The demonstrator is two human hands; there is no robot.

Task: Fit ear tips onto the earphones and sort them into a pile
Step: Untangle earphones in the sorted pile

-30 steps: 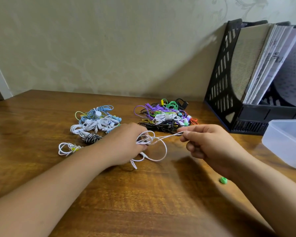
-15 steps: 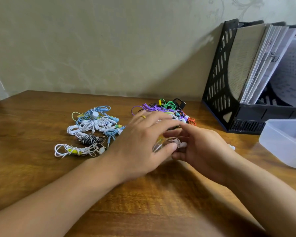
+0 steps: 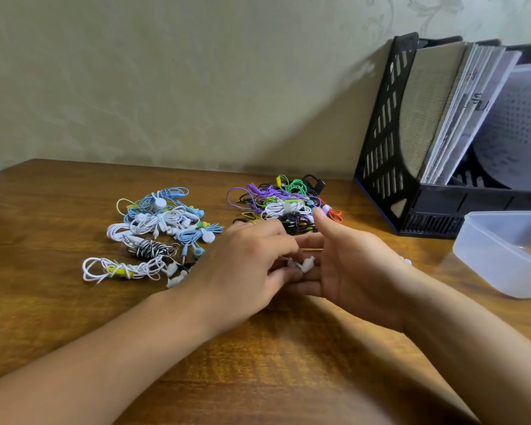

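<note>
My left hand [image 3: 246, 265] lies palm down with its fingers curled over the white earbuds [image 3: 305, 264], and its thumb and fingertips pinch them. The earbuds rest against the straight fingers of my right hand [image 3: 350, 265], whose palm faces left with the thumb raised. The white cable is hidden under my left hand. A pile of white and blue earphones [image 3: 163, 222] lies at the back left. A pile of purple, green and black earphones [image 3: 282, 204] lies just behind my hands.
A black file holder [image 3: 383, 142] full of papers stands at the back right against the wall. A translucent plastic box [image 3: 503, 256] sits at the right on the wooden table [image 3: 288, 363]. A small white piece [image 3: 406, 260] lies behind my right wrist.
The hands were apart with the white cable stretched between them. They have come together, the cable is gathered under my left hand, and my right hand has opened with its thumb lifted.
</note>
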